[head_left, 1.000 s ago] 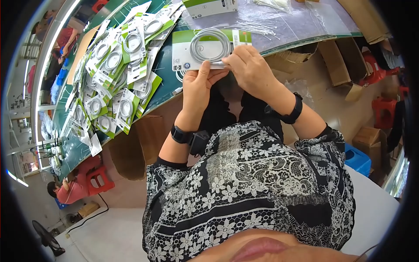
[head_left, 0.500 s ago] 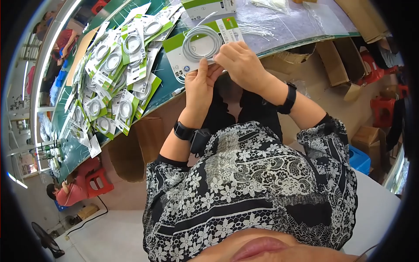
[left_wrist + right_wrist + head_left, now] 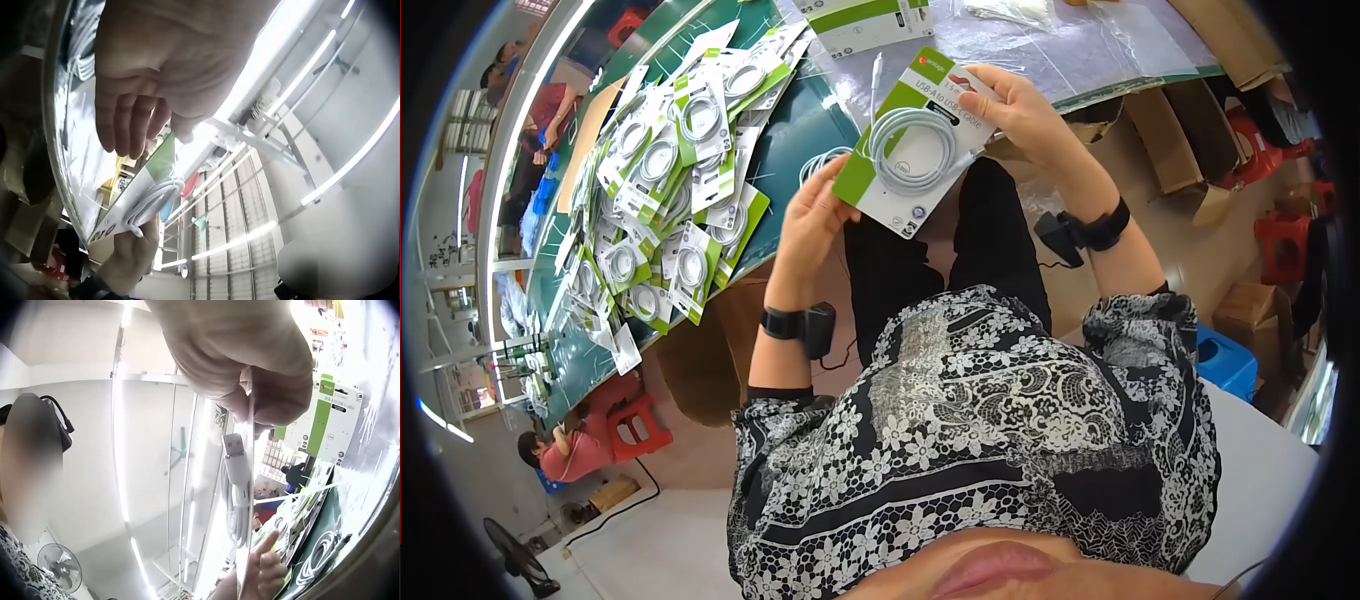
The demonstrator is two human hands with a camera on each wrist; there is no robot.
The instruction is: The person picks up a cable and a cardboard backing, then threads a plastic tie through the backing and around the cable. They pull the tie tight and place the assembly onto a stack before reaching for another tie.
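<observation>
A green and white card (image 3: pixel 897 215) with a coiled white cable (image 3: pixel 913 150) on its face is held tilted above the table edge in the head view. The left hand (image 3: pixel 808 222) pinches its lower left edge. At the upper right corner, the right hand (image 3: pixel 1022 112) grips it between thumb and fingers. In the right wrist view the card stands edge-on below the right hand (image 3: pixel 240 356), with the cable's USB plug (image 3: pixel 233 445) beside it. The left wrist view shows the left hand (image 3: pixel 169 69) at the card's green end (image 3: pixel 164 159).
A heap of similar carded cables (image 3: pixel 662 160) covers the green table's left part. Another coil (image 3: pixel 825 163) lies by the left hand. Blank-looking cards (image 3: pixel 870 25) and a plastic bag (image 3: pixel 1012 10) lie at the back. Cardboard boxes (image 3: pixel 1165 140) stand right, below table level.
The card has turned and tilted, its printed end now up and to the right. The right hand has moved from the coil's lower edge to the upper corner; the left hand has shifted left and down.
</observation>
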